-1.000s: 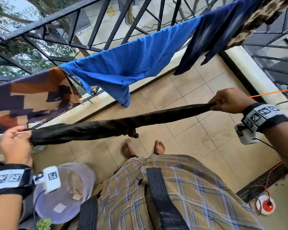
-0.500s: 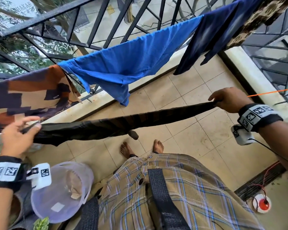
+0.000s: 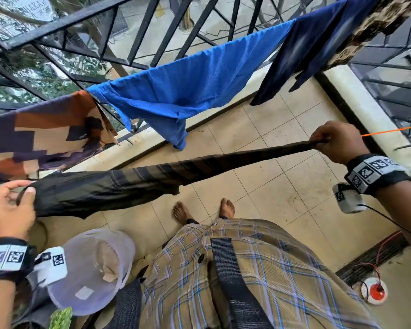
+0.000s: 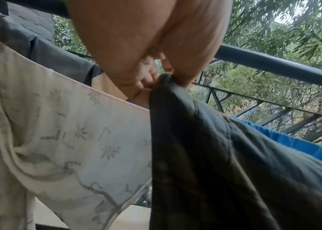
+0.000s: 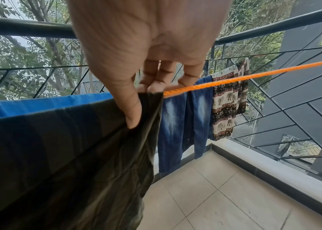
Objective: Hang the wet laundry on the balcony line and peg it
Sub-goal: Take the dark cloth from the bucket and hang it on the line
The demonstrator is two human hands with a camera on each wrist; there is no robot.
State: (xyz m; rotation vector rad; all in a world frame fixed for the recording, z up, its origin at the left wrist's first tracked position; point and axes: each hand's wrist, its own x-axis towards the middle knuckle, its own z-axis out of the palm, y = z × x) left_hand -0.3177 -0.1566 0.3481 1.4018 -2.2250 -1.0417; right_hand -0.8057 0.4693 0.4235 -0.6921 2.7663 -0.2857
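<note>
The dark cloth (image 3: 138, 184) lay stretched along the orange line (image 5: 234, 79). The right hand (image 3: 337, 143) pinched one end, the left hand (image 3: 10, 207) the other, fingers curled. Spreading looked nearly done; pegging should follow, freeing one hand without slipping the cloth.

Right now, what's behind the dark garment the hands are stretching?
Behind the dark garment: a blue shirt, jeans and an elephant-print cloth hang along the railing. The orange line disappears under it.

Dark striped cloth (image 3: 138, 184) on an orange line (image 5: 234, 79), beside a bright blue garment (image 3: 180, 86), faded-denim jeans (image 5: 183, 118) and elephant-print fabric (image 5: 228, 99)
</note>
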